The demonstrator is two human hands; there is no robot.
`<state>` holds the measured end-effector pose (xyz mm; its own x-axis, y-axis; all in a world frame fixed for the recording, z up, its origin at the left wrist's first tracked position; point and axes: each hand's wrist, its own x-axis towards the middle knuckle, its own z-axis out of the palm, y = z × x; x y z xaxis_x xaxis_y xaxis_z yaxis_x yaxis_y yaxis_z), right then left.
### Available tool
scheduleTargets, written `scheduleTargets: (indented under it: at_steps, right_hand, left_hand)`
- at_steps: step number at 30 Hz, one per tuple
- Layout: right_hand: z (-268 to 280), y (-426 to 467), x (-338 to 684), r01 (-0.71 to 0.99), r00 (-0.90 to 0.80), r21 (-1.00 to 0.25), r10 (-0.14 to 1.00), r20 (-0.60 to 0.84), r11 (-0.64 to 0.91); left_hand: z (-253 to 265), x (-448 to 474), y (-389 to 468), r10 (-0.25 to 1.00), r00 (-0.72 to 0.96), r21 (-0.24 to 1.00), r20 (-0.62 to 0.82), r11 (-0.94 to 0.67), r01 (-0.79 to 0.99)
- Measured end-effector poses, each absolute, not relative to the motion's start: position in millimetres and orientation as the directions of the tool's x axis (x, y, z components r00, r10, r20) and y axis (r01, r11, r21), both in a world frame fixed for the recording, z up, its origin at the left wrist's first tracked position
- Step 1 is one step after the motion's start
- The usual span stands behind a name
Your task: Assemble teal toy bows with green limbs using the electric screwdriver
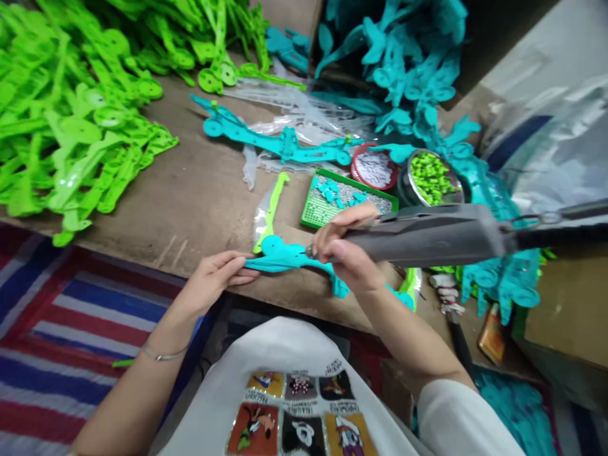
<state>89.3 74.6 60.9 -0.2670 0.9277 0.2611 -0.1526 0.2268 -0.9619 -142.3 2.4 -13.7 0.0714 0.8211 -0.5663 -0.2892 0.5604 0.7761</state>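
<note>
My left hand [223,273] is closed on the left end of a turquoise plastic part [280,256] near the table's front edge. In my right hand [349,247] is a dark grey electric screwdriver [427,235], lying almost level, its cord running off to the right. The screwdriver's tip meets or nearly meets the turquoise part; contact is hard to tell. Just behind that part lies a thin lime-green strip with clear plastic [270,215]. A green basket [311,212] with small screws and turquoise bits sits beyond my right hand.
Heaped lime-green parts [80,126] cover the table's left side. A long turquoise part [280,144] lies at the back. Behind the basket are a red bowl of white pieces [373,168] and a metal bowl of green pieces [431,177]. Turquoise parts [403,57] spill from a box.
</note>
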Motion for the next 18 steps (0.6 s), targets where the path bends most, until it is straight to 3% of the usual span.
scheduleTargets:
  at_steps: [2,5,11,14,18]
  right_hand:
    - [71,80,121,-0.193,-0.111,-0.924,0.928,0.356,0.331]
    - [74,94,169,-0.113,0.099,-0.901,0.907,0.409,0.418]
    - [42,118,224,0.004,0.381,-0.915,0.846,0.373,0.403]
    - [25,124,228,0.004,0.381,-0.937,0.866,0.325,0.35]
    - [13,127,227,-0.044,0.328,-0.939,0.893,0.309,0.341]
  left_hand:
    - [-13,-154,2,0.829,0.006,0.799,-0.559,0.541,-0.264]
    - [-14,-173,3,0.845,-0.086,0.835,-0.528,0.498,-0.234]
    - [-17,-180,6,0.855,-0.348,0.919,-0.385,0.391,-0.055]
    - [-15,-174,4,0.834,-0.475,0.895,-0.28,0.406,0.185]
    - [-6,-169,0,0.873,-0.487,0.639,-0.018,0.385,0.666]
